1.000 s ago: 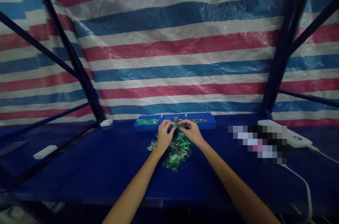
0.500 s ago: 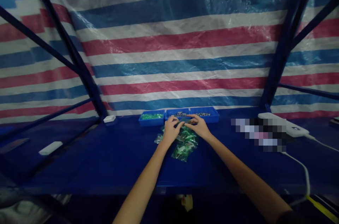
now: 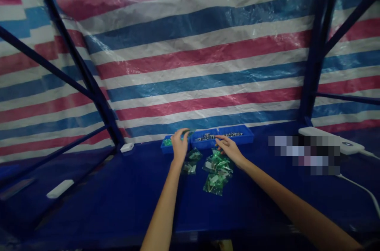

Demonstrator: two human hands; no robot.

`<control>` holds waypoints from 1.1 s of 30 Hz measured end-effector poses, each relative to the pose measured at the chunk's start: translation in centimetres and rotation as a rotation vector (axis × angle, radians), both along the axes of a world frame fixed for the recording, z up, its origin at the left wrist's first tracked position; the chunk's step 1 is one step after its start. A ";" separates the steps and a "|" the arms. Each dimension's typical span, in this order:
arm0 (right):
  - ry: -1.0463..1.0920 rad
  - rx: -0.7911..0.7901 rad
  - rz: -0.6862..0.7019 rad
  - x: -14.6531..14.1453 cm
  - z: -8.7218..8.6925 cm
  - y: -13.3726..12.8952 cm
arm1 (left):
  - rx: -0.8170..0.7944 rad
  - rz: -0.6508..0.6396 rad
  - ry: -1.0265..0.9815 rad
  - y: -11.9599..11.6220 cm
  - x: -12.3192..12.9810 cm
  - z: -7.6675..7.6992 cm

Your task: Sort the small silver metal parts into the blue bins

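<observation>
My left hand (image 3: 180,144) is raised over the left blue bin (image 3: 168,149), its thumb and fingers closed on a small green bag (image 3: 191,132). My right hand (image 3: 228,148) hovers near the front of the middle blue bin (image 3: 204,144), fingers apart, with nothing seen in it. Small metal parts lie in the middle bin and in the right blue bin (image 3: 249,134). Below my right hand is a pile of green plastic bags (image 3: 218,172) with small parts inside. Two more bags (image 3: 190,168) lie to the left of the pile.
On the right of the blue table (image 3: 118,203) lie a white power bank (image 3: 329,140) with a cable and a blurred-out object. Two small white objects lie at the left. Blue frame posts and a striped sheet (image 3: 202,61) stand behind.
My hands have moved apart: the left went to the left bin with a bag, the right stayed near the middle bin and opened. The camera view has tilted up.
</observation>
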State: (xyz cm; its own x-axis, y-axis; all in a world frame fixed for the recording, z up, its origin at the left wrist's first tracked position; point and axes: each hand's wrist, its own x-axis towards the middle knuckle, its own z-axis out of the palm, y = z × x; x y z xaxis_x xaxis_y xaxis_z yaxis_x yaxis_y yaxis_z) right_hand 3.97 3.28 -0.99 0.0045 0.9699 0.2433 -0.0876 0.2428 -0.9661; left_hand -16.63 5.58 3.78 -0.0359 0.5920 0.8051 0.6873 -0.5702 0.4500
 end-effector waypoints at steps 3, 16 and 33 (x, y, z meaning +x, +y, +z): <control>0.000 -0.010 0.012 -0.1 0.1 0.5 | -0.029 0.127 0.254 1.1 -2.4 0.8; -0.038 0.039 0.018 0.9 -0.2 1.4 | -0.237 0.241 0.524 2.4 -4.2 -2.4; -0.640 0.144 -0.279 2.4 0.3 0.5 | -0.170 0.324 0.521 2.8 -3.8 -3.8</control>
